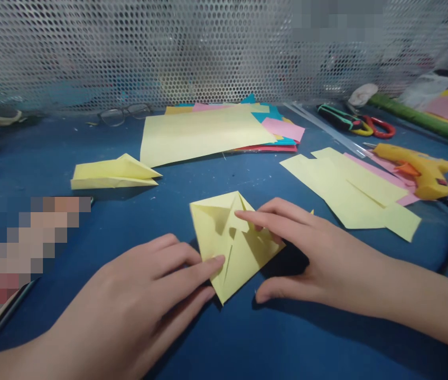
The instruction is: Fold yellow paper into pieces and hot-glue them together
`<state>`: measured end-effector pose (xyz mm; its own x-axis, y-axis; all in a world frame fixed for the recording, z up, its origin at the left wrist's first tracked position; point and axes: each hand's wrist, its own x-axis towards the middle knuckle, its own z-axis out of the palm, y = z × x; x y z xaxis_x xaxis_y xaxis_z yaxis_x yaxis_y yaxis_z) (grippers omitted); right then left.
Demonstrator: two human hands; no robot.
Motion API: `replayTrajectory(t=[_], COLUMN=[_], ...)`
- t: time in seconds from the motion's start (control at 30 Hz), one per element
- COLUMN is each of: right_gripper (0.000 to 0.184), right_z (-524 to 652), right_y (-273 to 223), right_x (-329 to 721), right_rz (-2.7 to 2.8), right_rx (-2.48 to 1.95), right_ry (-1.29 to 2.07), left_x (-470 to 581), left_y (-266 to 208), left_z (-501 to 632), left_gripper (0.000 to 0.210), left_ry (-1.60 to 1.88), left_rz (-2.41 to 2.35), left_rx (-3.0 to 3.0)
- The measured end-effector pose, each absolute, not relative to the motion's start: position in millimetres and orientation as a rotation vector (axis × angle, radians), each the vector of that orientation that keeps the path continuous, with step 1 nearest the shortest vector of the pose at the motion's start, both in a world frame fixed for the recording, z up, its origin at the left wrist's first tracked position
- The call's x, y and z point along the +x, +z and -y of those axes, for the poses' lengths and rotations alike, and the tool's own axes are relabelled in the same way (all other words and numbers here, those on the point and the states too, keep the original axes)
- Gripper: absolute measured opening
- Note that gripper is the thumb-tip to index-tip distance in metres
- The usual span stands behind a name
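Note:
A folded piece of yellow paper [243,264] lies on the blue table in front of me, its creased flaps meeting along a raised middle line. My left hand [148,295] grips its lower left side, one fingertip pressing on top and the thumb at the edge. Over the paper's right half reaches my right hand [295,243]. Its index fingertip touches the upper flap, and the thumb stands well apart near the table, so this hand is open. A folded yellow paper plane [113,174] rests farther back on the left.
Behind lies a large pale yellow sheet [200,132] on a stack of coloured papers. To the right are cut yellow pieces [354,184], a yellow glue gun [418,166] with a black cord, and scissors [378,126]. Glasses [124,113] lie by the perforated metal panel [208,47].

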<state>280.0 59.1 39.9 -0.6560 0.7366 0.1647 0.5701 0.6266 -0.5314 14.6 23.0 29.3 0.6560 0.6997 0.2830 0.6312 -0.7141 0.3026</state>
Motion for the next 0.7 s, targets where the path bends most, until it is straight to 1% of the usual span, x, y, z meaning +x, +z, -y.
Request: replayTrajectory(t=[0.03, 0.07, 0.13, 0.17, 0.2, 0.3, 0.43, 0.5, 0.6, 0.7], right_gripper=[0.071, 0.059, 0.026, 0.014, 0.007, 0.011, 0.023, 0.026, 0.027, 0.026], right_z=[-59, -59, -60, -61, -62, -65, -68, -69, -69, -71], right_y=[40, 40, 40, 40, 41, 42, 43, 45, 47, 50], right_x=[280, 280, 280, 281, 283, 286, 290, 291, 293, 296], right_rz=[2.49, 2.491, 2.488, 2.487, 2.489, 2.529, 2.644, 2.659, 2.66, 2.683], right_rx=[-1.062, -1.067, -1.023, -0.978, -0.923, -0.748, -0.565, -0.498, -0.432, -0.376], right_ry=[0.673, 0.724, 0.83, 0.868, 0.88, 0.725, 0.273, 0.097, -0.034, -0.079], left_x=[15, 15, 16, 16, 17, 15, 13, 14, 19, 24], left_y=[28, 26, 24, 23, 23, 23, 23, 23, 24, 25], left_z=[-22, -22, -22, -22, -22, -21, -18, -16, -15, -15], left_gripper=[0.032, 0.032, 0.032, 0.03, 0.029, 0.03, 0.047, 0.053, 0.054, 0.049], left_ry=[0.541, 0.504, 0.46, 0.464, 0.479, 0.514, 0.506, 0.523, 0.498, 0.464], left_rz=[-1.078, -1.059, -1.029, -1.009, -0.995, -0.892, -0.768, -0.732, -0.692, -0.681], left_rx=[2.731, 2.775, 2.865, 2.911, 2.945, 3.013, 3.135, 3.194, 3.235, 3.255])
